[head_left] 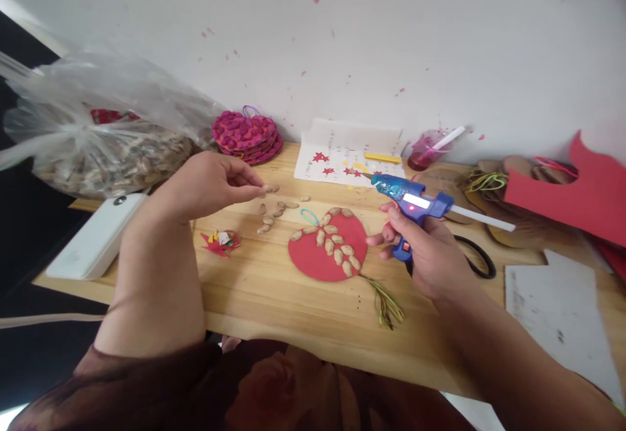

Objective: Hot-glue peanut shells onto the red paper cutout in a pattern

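My right hand [430, 245] is wrapped around the handle of a blue hot glue gun [408, 197], its nozzle pointing left and a white glue stick [482, 218] sticking out behind. At the left, my left hand [215, 183] pinches a peanut [268, 188] between its fingertips, just above the table. Several loose peanuts [282, 206] lie close by. Between my hands sits a round red disc [313, 258] with rows of peanuts on it, a light blue loop [309, 216] at its top left and a green tassel [387, 304] at its lower right.
A plastic bag of peanuts [112, 163] and a white power bank [95, 238] stand left. Behind are stacked magenta discs [247, 136], a paper with red stars [337, 141] and a cup of red liquid [425, 154]. Right lie red card [552, 196], black scissor handles [482, 258] and grey card [557, 307].
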A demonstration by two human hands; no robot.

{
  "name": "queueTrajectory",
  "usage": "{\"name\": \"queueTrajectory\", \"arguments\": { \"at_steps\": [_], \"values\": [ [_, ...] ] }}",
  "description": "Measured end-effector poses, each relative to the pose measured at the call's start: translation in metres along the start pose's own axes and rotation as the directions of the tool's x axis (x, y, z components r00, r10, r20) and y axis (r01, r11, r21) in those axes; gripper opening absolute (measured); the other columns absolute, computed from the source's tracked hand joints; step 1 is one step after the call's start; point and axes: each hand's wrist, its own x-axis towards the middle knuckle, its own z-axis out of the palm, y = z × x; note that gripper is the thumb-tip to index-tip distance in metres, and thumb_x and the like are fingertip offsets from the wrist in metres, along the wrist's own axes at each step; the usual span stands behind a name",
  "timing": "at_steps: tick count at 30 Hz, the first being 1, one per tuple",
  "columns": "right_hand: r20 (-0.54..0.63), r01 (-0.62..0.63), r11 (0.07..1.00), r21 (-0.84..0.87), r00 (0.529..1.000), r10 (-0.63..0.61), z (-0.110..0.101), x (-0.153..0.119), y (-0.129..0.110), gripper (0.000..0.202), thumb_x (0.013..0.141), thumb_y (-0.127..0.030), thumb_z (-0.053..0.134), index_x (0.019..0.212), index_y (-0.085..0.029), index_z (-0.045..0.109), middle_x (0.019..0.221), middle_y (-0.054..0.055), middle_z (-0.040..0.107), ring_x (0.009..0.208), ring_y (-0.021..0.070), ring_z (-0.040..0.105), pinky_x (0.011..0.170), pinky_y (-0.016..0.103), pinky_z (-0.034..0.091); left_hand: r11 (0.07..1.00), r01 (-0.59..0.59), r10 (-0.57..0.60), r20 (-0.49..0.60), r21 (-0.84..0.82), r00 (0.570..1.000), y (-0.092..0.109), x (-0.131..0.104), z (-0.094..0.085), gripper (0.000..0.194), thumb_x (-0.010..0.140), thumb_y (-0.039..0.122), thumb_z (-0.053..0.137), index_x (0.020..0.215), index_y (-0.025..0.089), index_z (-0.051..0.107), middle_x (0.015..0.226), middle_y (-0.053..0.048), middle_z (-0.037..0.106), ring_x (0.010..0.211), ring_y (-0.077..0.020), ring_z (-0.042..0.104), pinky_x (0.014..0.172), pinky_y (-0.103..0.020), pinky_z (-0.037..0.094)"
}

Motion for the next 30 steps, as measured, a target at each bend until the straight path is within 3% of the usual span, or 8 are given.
{"name": "queueTrajectory", "arguments": {
  "at_steps": [1,3,6,10,13,22,30],
  "values": [
    [0.015,0.004,1.000,0.000,1.000,-0.004,0.000,-0.001,-0.001,0.036,0.076,-0.048,0.082,0.093,-0.020,0.068,0.061,-0.007,0.058,0.056,0.0140,0.068,0.044,0.020,0.048,0.981,-0.061,0.060,-0.013,-0.183,0.998,0.005,-0.002,0.004,0.026,0.072,0.043,0.071,0.086,0.021,0.076,0.080,-0.003,0.076,0.071,-0.0179,0.066,0.066,-0.028,0.048],
    [0.052,0.020,1.000,-0.011,0.998,-0.019,0.001,-0.005,-0.003,0.032,0.080,-0.048,0.079,0.092,-0.020,0.069,0.061,-0.006,0.058,0.051,0.0107,0.062,0.042,0.019,0.044,0.857,-0.145,0.204,0.066,-0.495,0.977,0.016,-0.004,0.018,0.023,0.068,0.038,0.079,0.082,0.020,0.075,0.078,-0.003,0.076,0.069,-0.0145,0.065,0.065,-0.025,0.050],
    [0.107,0.087,0.995,-0.053,0.991,-0.081,0.000,-0.014,-0.006,0.028,0.087,-0.047,0.073,0.093,-0.020,0.069,0.063,-0.006,0.059,0.046,0.0072,0.055,0.044,0.019,0.043,0.627,-0.028,0.309,0.215,-0.778,0.926,0.030,-0.004,0.043,0.022,0.067,0.029,0.085,0.083,0.018,0.074,0.074,-0.002,0.074,0.063,-0.0114,0.065,0.061,-0.023,0.051],
    [0.183,0.238,0.963,-0.128,0.960,-0.213,-0.005,-0.026,-0.007,0.028,0.093,-0.049,0.064,0.095,-0.021,0.068,0.061,-0.004,0.061,0.044,0.0082,0.053,0.045,0.022,0.042,0.367,0.143,0.390,0.291,-0.919,0.873,0.034,0.002,0.067,0.032,0.065,0.034,0.091,0.085,0.015,0.073,0.067,-0.002,0.073,0.060,-0.0115,0.066,0.059,-0.022,0.053],
    [0.262,0.314,0.923,-0.224,0.931,-0.254,-0.009,-0.033,-0.006,0.028,0.098,-0.048,0.057,0.094,-0.022,0.066,0.055,-0.003,0.059,0.047,0.0109,0.054,0.049,0.025,0.043,0.260,0.190,0.421,0.288,-0.947,0.860,0.032,0.006,0.074,0.035,0.064,0.034,0.092,0.082,0.013,0.071,0.065,-0.003,0.072,0.056,-0.0099,0.064,0.057,-0.020,0.052],
    [0.372,0.423,0.842,-0.335,0.880,-0.294,-0.010,-0.036,-0.006,0.041,0.102,-0.048,0.047,0.072,-0.022,0.055,0.052,-0.003,0.054,0.048,0.0111,0.052,0.050,0.026,0.044,0.175,0.204,0.440,0.262,-0.963,0.859,0.029,0.011,0.079,0.032,0.067,0.031,0.091,0.086,0.013,0.072,0.066,-0.004,0.072,0.057,-0.0098,0.065,0.057,-0.019,0.051],
    [0.364,0.441,0.816,-0.374,0.879,-0.308,-0.006,-0.036,-0.008,0.033,0.101,-0.047,0.049,0.081,-0.022,0.056,0.052,-0.005,0.052,0.044,0.0100,0.051,0.044,0.023,0.042,0.194,0.204,0.456,0.272,-0.960,0.847,0.028,0.011,0.078,0.032,0.067,0.032,0.091,0.084,0.013,0.071,0.065,-0.004,0.072,0.057,-0.0102,0.065,0.056,-0.019,0.051]
  ]
}}
